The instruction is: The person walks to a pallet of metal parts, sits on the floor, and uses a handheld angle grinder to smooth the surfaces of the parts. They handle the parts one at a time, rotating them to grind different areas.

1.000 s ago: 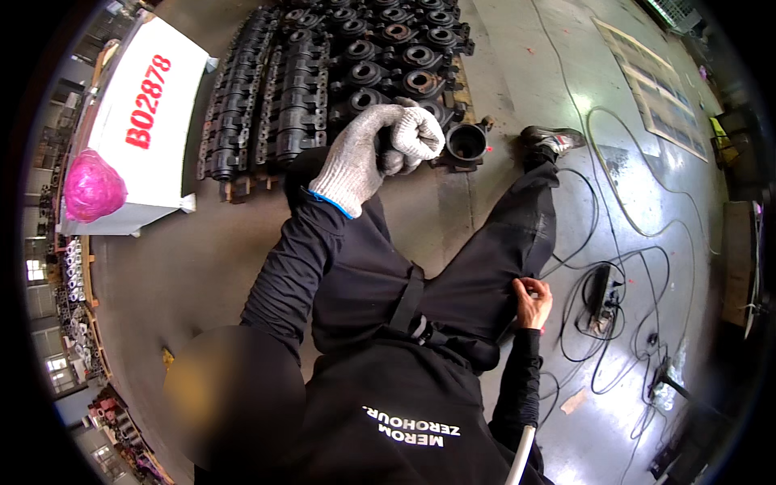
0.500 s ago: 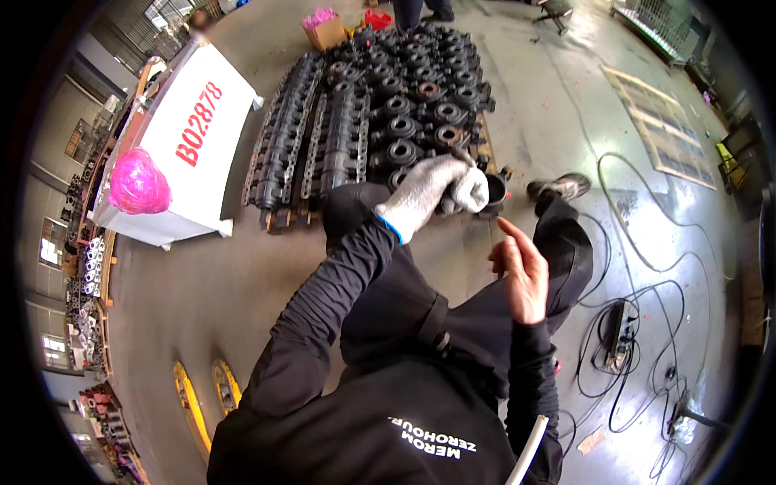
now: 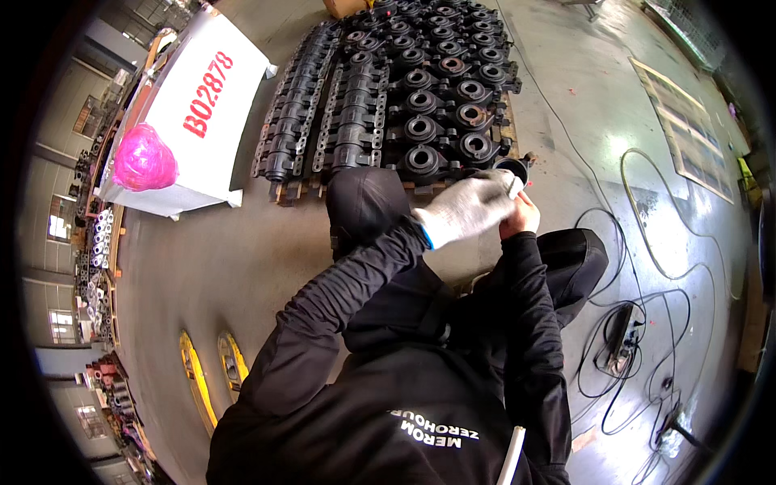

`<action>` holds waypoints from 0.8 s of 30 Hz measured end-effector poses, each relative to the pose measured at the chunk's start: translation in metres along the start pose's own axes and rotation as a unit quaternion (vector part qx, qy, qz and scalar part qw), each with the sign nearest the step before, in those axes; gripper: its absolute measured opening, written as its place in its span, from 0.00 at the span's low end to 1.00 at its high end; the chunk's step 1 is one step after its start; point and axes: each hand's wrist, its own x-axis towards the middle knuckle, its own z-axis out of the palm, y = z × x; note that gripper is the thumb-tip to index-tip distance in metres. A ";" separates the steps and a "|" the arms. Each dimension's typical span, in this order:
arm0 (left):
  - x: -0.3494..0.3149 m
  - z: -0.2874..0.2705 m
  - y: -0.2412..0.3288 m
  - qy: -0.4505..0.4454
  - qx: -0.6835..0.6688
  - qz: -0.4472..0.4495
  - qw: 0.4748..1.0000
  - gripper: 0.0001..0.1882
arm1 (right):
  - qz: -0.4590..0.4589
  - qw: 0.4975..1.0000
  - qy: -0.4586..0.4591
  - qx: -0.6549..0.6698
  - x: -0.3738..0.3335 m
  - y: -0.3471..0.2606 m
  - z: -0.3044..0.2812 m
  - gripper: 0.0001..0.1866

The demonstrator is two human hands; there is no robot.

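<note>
Concrete floor [image 3: 242, 267]: dark castings [image 3: 404, 89] ahead; gloved left hand [image 3: 465, 210], bare right hand [image 3: 521, 218] curled around black part [image 3: 512, 168].

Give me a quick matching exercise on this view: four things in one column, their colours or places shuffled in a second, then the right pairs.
Things:
1. left hand
2. right hand
3. wrapped bundle
4. cables

Descriptions:
A. pink, on the white crate
B. bare, against the gloved hand
C. in a white knit glove
D. looped on the floor at the right

Pairs: 1-C, 2-B, 3-A, 4-D
</note>
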 end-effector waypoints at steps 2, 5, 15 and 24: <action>0.001 0.001 0.021 -0.106 0.220 -0.137 0.960 0.17 | -0.047 0.996 -0.039 -0.064 0.017 0.007 -0.029 0.16; 0.002 -0.002 -0.005 -0.060 0.177 -0.178 0.966 0.20 | 0.108 0.982 -0.119 0.104 0.022 0.017 -0.034 0.23; -0.023 0.020 -0.044 0.019 -0.046 -0.246 0.968 0.20 | -0.031 0.977 -0.167 0.130 0.032 0.046 -0.045 0.15; -0.026 0.016 -0.035 -0.048 0.045 -0.273 0.960 0.24 | -0.176 0.931 -0.174 -0.267 0.011 0.033 0.001 0.18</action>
